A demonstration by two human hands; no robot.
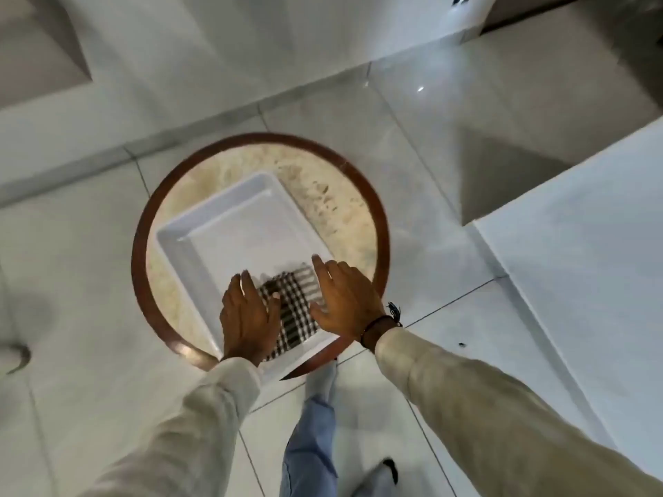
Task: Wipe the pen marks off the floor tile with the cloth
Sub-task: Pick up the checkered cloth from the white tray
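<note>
Your checked cloth (292, 310) lies in the white tray's (186, 256) near corner, tray centred on the round worktop (143, 224), its near corner overhanging the rim. Both hands flat, fingers spread: left hand (247, 317) over the cloth's left edge, right hand (346, 299) on its right. Far half of tray bare. White floor tile (71, 281) open left of tray; white ledge (574, 245) close on the right.

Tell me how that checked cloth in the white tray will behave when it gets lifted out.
The checked cloth lies folded and rumpled in the white tray, so it will probably sag and unfold rather than hold shape. It looks thin, so likely light. With the left hand and right hand flanking it, open, a pinch should lift it.
</note>
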